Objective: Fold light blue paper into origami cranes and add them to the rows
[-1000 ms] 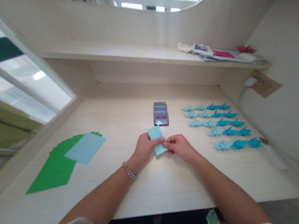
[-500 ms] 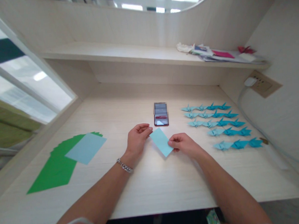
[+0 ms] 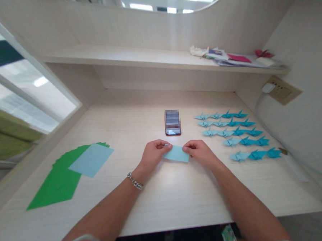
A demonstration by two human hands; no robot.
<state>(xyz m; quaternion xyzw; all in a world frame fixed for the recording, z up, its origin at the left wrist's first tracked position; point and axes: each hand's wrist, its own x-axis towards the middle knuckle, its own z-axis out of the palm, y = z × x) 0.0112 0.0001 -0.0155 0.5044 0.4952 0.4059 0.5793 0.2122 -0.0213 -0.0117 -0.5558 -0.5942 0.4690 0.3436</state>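
Observation:
A light blue folded sheet of paper (image 3: 177,154), rectangular in outline, is held just in front of the phone (image 3: 173,123). My left hand (image 3: 155,152) pinches its left end between thumb and fingers. At the other end my right hand (image 3: 199,151) grips the upper right corner, thumb on top. Rows of folded paper cranes (image 3: 233,133), pale to deep blue, stand on the desk to the right. Fanned green paper sheets (image 3: 53,183) lie at the left, with a light blue sheet (image 3: 91,160) on top of them.
The pale wooden desk (image 3: 139,111) has a shelf (image 3: 114,56) above its back. Papers (image 3: 238,58) lie on the shelf's right end. A charger (image 3: 268,88) sits in the wall socket (image 3: 282,90), its cable (image 3: 269,129) trailing down the right side.
The folded blue paper has turned from a steep slant to nearly level. My left hand has shifted right and slightly nearer, my right hand a little up, and both still grip it.

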